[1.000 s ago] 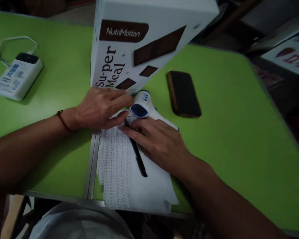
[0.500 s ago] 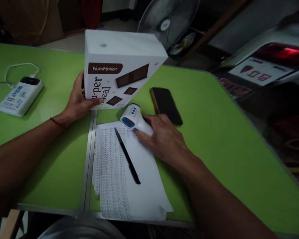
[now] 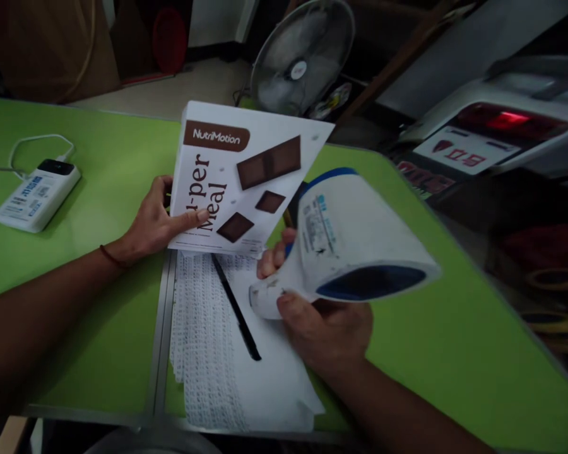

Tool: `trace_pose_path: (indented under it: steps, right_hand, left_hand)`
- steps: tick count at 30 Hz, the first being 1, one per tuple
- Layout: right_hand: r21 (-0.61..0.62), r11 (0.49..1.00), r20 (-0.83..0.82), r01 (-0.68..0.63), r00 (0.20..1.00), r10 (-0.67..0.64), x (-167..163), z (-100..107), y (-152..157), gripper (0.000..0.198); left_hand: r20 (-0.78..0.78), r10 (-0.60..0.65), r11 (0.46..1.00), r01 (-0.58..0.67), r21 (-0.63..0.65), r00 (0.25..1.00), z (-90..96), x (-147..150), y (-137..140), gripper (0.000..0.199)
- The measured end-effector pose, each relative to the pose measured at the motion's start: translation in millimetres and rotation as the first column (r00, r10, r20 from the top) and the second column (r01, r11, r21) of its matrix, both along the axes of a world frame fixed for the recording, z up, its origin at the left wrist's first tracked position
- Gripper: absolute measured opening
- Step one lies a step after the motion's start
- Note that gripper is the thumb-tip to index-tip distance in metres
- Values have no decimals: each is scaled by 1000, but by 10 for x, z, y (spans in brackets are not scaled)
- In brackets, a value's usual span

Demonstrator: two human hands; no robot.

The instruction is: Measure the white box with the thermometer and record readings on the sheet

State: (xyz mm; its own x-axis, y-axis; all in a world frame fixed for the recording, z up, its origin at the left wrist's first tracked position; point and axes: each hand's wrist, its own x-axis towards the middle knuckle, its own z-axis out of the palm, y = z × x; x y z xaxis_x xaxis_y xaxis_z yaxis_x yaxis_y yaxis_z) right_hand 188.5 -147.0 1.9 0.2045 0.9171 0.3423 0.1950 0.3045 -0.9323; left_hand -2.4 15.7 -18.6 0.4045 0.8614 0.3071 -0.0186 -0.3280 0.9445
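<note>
My left hand (image 3: 154, 221) grips the lower left side of a white NutriMotion box (image 3: 222, 195), thumb across its printed front. The box tilts back above the top of the papers. In my right hand (image 3: 334, 328) is a white and blue infrared thermometer (image 3: 355, 233), held by its handle, its wide end turned towards me and to the right. Under both lie handwritten sheets of paper (image 3: 213, 366), with a black pen (image 3: 236, 309) across them. The thermometer and box hide most of the dark phone (image 3: 292, 205).
A white power bank (image 3: 38, 195) with a cable plugged in lies on the left of the green folding table (image 3: 99, 353). Beyond the far edge stands a fan (image 3: 298, 69). A white scooter's rear with a red light (image 3: 511, 120) is off to the right.
My right hand has lifted the thermometer off the papers and turned it over, bringing it closer. The box has tipped back, and its top face no longer shows.
</note>
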Motion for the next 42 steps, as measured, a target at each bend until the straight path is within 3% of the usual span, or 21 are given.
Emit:
trace_pose_path:
  steps: [4,12,20,27,35,42]
  right_hand:
    - [-95,992,-193,-81,979,62,-45,-23,34,37]
    - [-209,978,-238,-16,971,-35,-18,-130,114,43]
    - [-217,976,-305,-16,951,-53,-26,-119,134,45]
    - [-237,971,-253,-23,967,-39,-7,-76,122,47]
    - [-223,975,-211,-19,977,-29,-4,-101,112,43]
    - [-231,972,-270,-48,963,-16,-7,-85,119,41]
  left_hand:
    - [-69,2,1000,-1,19,998,-9,-23,40,72]
    - [-27,-73,997,74,18,997,12,-10,36,71]
    - [19,-128,992,128,-7,992,71,20,15,68]
    - [8,-138,990,138,0,990,82,15,21,67]
    - [-2,-131,991,131,17,991,55,4,37,66]
    - [-16,-105,993,106,46,994,33,-8,54,70]
